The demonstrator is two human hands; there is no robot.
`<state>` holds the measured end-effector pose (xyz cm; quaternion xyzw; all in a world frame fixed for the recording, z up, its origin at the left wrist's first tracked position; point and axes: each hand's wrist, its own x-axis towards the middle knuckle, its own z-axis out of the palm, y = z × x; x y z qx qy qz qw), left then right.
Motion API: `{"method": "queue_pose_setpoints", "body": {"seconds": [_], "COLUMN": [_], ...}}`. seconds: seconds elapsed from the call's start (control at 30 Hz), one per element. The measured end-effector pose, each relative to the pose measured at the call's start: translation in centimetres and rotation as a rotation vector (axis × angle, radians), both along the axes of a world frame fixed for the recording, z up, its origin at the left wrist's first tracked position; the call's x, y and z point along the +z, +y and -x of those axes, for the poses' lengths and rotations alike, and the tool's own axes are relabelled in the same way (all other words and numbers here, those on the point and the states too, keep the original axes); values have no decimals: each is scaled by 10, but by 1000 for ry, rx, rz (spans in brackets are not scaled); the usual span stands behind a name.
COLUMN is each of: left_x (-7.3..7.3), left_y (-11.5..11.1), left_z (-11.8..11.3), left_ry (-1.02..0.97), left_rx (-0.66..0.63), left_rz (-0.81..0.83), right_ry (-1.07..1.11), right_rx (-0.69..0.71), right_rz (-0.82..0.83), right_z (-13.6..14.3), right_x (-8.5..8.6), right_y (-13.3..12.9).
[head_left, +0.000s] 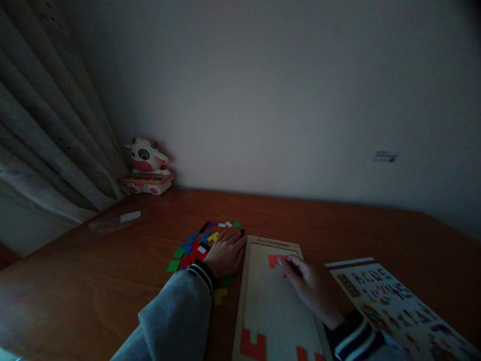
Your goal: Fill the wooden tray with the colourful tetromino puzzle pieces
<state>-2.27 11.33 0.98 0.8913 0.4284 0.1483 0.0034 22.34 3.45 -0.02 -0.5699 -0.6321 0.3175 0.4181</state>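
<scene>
My left hand (225, 252) lies palm down over a spread of coloured puzzle pieces (186, 261), its fingers stretched towards the left edge of a wooden puzzle board (259, 296). By its fingertips is a small black piece (242, 232); whether they touch is unclear. Above the upper part of the board, my right hand (304, 281) is closed, with thumb and fingers at the right side of a red puzzle piece (273, 260). Near the board's bottom lie a red U-shaped piece (253, 345) and another red piece (306, 354), partly cut off by the frame.
Right of the board lies a printed pattern sheet (391, 296), partly behind my right sleeve. A cow toy with a keyboard (147, 168) stands in the back left corner by the curtain (48, 120). A white strip (130, 216) is on the brown table (93, 281). The wall rises behind.
</scene>
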Motion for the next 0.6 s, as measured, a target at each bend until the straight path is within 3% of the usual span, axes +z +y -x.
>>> {"method": "queue_pose_setpoints", "body": {"seconds": [0.2, 0.4, 0.6], "left_x": [-12, -9, 0], "left_y": [1, 4, -15], "left_z": [6, 9, -7], "left_ry": [-102, -238, -294], "left_rx": [-18, 15, -311], "left_rz": [-26, -151, -228], "right_ry": [6, 40, 38], "right_rx": [2, -9, -7], "right_rz": [-3, -46, -85], "right_z": [1, 0, 1], "right_x": [7, 0, -3], "right_y": [-1, 1, 2]}}
